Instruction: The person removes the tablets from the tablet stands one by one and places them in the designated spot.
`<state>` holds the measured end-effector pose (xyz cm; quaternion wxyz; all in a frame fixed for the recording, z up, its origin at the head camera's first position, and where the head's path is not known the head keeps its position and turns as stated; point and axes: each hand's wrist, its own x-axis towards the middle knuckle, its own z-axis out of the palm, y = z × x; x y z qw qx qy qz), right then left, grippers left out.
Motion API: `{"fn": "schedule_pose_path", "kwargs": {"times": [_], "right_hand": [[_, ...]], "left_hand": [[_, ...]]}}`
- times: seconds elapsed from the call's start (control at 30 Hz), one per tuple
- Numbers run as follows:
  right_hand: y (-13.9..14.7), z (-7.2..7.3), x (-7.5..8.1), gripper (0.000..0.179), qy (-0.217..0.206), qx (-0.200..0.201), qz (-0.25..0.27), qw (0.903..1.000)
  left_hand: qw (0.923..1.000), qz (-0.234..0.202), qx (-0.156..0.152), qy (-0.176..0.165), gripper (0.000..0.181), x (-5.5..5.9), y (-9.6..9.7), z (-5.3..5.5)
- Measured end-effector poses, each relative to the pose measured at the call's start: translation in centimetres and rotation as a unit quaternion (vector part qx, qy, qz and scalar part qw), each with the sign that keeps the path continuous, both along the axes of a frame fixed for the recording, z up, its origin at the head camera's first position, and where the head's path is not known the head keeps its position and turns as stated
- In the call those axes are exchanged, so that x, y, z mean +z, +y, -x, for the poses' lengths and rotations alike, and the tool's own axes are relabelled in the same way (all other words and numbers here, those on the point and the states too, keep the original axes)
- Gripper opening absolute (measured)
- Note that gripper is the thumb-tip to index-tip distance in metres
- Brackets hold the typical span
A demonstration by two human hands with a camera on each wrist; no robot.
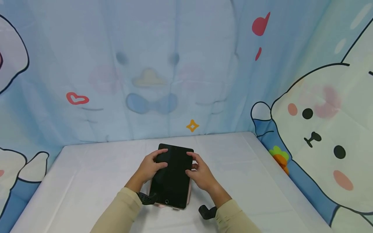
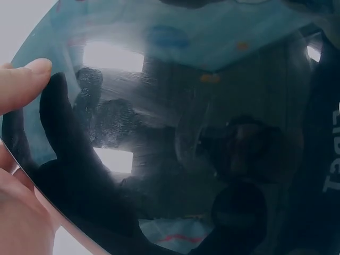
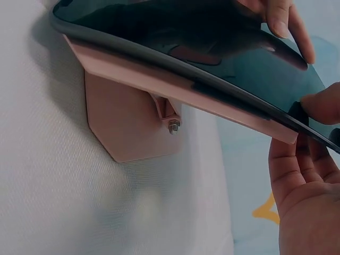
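A black tablet point(image 1: 172, 178) with a dark glossy screen leans on a pink metal stand point(image 3: 127, 117), which has a broad angular base and a small hinge bolt point(image 3: 173, 126). My left hand point(image 1: 148, 169) holds the tablet's left edge, thumb and forefinger over the screen, the rest behind it. At the opposite edge, my right hand point(image 1: 202, 174) grips the upper part, its thumb on the front. From the right wrist view, the other fingers of the right hand curl behind the tablet and the stand's back plate. The screen reflects lights and a head.
The white cloth-covered table point(image 1: 247, 181) extends around the stand. Behind it hangs a blue cartoon curtain point(image 1: 151, 48), which also borders both sides. A black wrist camera mount point(image 1: 207, 212) is on the right wrist, another point(image 1: 147, 198) on the left.
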<state>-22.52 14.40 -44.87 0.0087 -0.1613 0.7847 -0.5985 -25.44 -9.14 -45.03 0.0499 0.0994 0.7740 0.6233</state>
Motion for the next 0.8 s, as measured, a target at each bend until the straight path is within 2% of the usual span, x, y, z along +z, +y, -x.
{"fn": "schedule_pose_path", "kwargs": {"times": [0.2,0.43,0.8], "right_hand": [[-0.09,0.58,-0.1,0.063,-0.003,0.004,-0.005,1.0],[-0.31,0.81,-0.17,0.063,0.007,-0.029,-0.021,0.9993],[-0.2,0.69,0.08,0.061,0.026,-0.037,0.013,0.9989]], "left_hand": [[1.0,0.004,0.003,-0.003,0.051,0.22,-0.11,0.2],[1.0,-0.004,0.006,0.003,0.049,0.29,-0.06,0.15],[0.9994,0.022,0.02,0.017,0.05,0.81,0.32,0.03]]}}
